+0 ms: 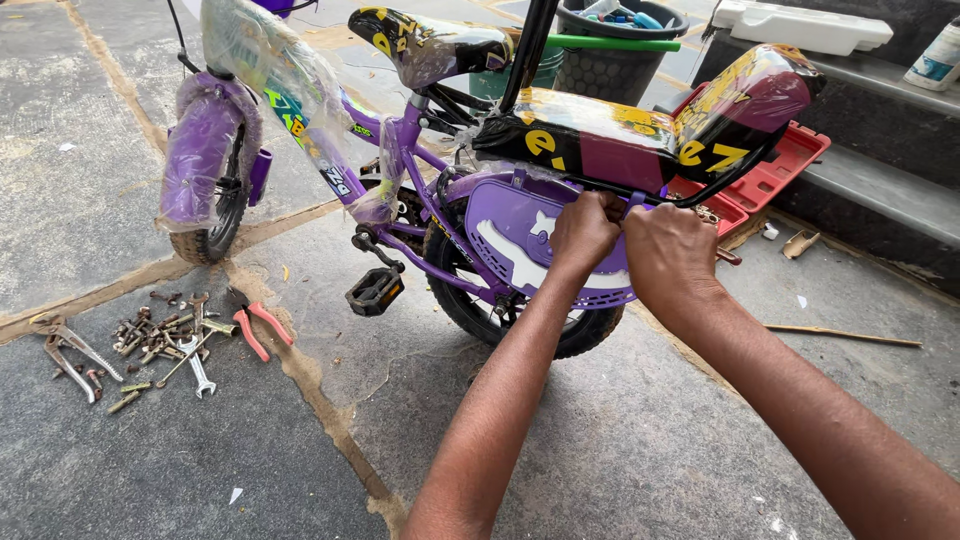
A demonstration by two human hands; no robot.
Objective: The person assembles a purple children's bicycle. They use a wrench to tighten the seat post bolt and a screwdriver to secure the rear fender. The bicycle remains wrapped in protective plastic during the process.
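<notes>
Both hands, left hand [583,232] and right hand [668,255], are clenched on the purple rear mudguard [520,232] beneath the bicycle's back seat [640,130], probably thin, bendy plastic, best gripped along its rim.

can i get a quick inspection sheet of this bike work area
surface: stone-slab floor with sandy joints, dusty.
job's things: small purple bicycle, frame partly in plastic wrap; both hands at the purple rear wheel guard under the black, yellow and maroon rear seat.
clutter: pile of bolts and spanners, pincers, red-handled pliers, a thin stick.
grippers: left hand closed at the guard's top edge; right hand beside it, fingers hidden; what they grip cannot be told.
cables: nothing seen.
surroundings: red tool tray, dark bin of items, grey steps, a white bottle.
</notes>
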